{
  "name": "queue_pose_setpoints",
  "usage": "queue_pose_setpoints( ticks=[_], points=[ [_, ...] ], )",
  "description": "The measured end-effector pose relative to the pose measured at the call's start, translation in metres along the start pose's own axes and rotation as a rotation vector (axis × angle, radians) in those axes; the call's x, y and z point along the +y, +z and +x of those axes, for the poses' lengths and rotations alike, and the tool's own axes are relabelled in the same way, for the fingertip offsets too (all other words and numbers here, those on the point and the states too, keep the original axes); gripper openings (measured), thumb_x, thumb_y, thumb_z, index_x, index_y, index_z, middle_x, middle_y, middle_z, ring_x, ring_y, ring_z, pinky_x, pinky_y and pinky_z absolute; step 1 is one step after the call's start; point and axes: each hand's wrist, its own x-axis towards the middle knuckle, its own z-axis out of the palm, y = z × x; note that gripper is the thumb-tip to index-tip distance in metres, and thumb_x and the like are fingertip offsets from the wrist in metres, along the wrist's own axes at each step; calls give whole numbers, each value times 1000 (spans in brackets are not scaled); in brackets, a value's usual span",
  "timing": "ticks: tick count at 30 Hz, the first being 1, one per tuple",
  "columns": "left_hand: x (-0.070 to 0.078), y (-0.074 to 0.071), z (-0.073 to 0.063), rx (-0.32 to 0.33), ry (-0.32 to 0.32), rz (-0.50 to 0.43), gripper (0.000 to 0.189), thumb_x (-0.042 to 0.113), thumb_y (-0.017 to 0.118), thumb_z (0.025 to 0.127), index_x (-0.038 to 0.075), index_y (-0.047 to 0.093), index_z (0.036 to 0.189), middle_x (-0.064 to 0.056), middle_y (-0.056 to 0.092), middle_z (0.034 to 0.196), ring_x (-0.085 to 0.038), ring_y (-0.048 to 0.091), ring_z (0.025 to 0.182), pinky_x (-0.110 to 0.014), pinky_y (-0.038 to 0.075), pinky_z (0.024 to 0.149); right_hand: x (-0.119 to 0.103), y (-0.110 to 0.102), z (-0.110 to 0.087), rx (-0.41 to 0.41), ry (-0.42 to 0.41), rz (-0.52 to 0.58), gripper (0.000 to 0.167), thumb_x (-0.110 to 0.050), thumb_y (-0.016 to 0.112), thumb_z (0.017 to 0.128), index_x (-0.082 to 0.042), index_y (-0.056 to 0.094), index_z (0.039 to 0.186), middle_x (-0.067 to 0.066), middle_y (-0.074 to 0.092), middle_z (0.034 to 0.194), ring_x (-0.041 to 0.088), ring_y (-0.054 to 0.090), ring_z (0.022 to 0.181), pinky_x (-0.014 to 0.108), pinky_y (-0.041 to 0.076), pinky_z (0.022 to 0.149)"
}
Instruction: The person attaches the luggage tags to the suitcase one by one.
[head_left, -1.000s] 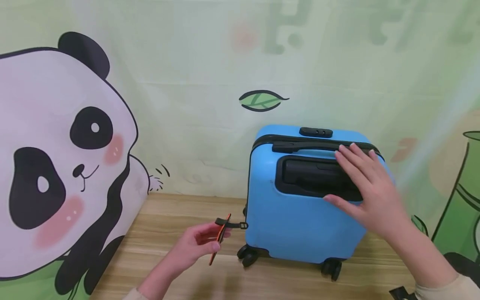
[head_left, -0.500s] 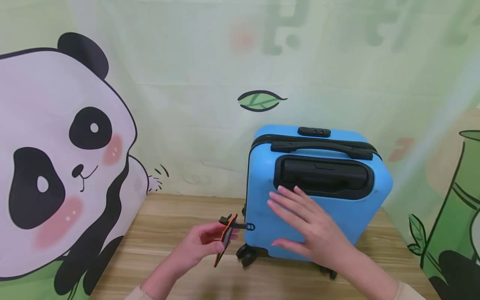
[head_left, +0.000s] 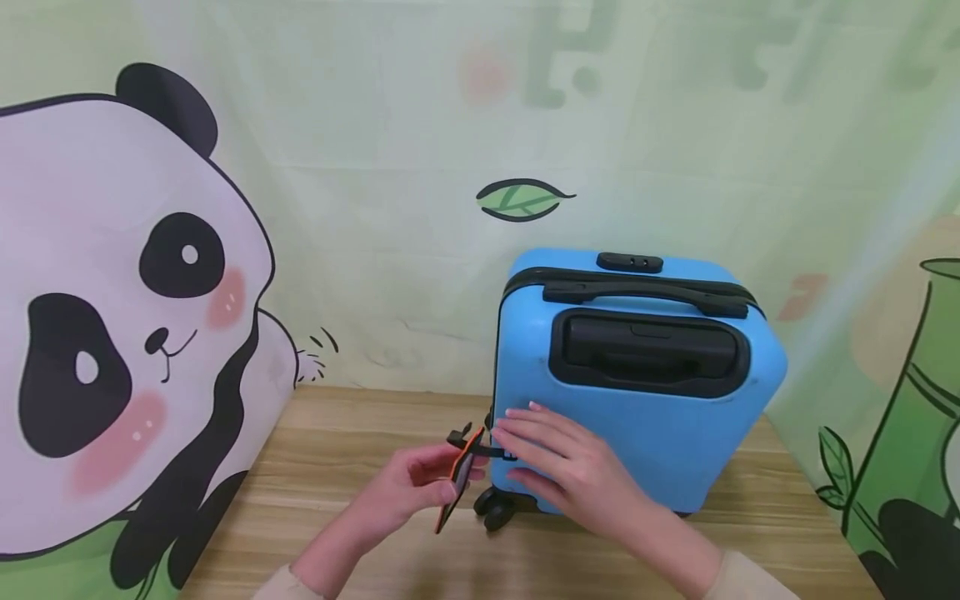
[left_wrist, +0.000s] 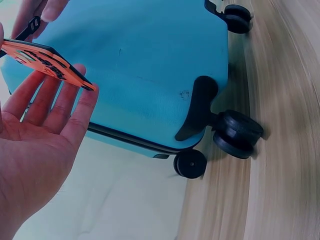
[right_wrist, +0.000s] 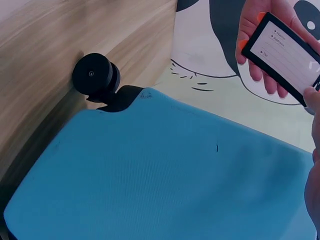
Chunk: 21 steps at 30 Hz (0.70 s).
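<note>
My left hand (head_left: 408,483) pinches a luggage tag (head_left: 459,479) on edge, thumb on one side and fingers on the other. The tag is orange with dark lettering on one face; in the right wrist view its other face shows a black-framed white card (right_wrist: 285,47) with name and address lines. A black strap (head_left: 487,451) runs from the tag toward my right hand (head_left: 581,471), ending in a small buckle (left_wrist: 34,23). My right hand's fingers are extended in front of the suitcase, with the buckle between them and the thumb. The blue suitcase (head_left: 630,433) stands upright behind both hands.
The suitcase has a black top handle (head_left: 645,292), a recessed black panel (head_left: 652,350) and black wheels (head_left: 495,510). It stands on a wood-grain surface (head_left: 360,425) against a pale green panda-print backdrop (head_left: 375,208).
My right hand has moved down and left from the suitcase's handle area to the strap's buckle. My left hand has shifted slightly right with the luggage tag, turning it a little.
</note>
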Motion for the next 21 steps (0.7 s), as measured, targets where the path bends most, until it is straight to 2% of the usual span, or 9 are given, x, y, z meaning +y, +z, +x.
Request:
queue_pose_setpoints(
  ticks=[7,15,21],
  points=[
    [-1,1,0,14,-17,23,51,27,69,107,-6,60,145,-31,65,140,-21,71,124,-34,56,104,3,9,-2,16,34,7,36,-33,61,109,-10,75,133,4,77,128,21,71,119,43,52,110],
    [-2,3,3,7,-2,-16,53,28,69,107,-7,59,146,-41,55,145,-21,71,125,-37,56,105,2,15,-1,79,27,23,29,-29,63,109,-11,80,124,2,78,112,21,72,108,42,57,105],
    [-3,5,5,4,-21,-21,61,36,70,106,-7,58,147,-34,64,139,-22,71,125,-35,57,102,-2,16,0,136,26,37,30,-31,60,110,-11,82,118,0,76,103,22,71,103,39,59,101]
  ],
)
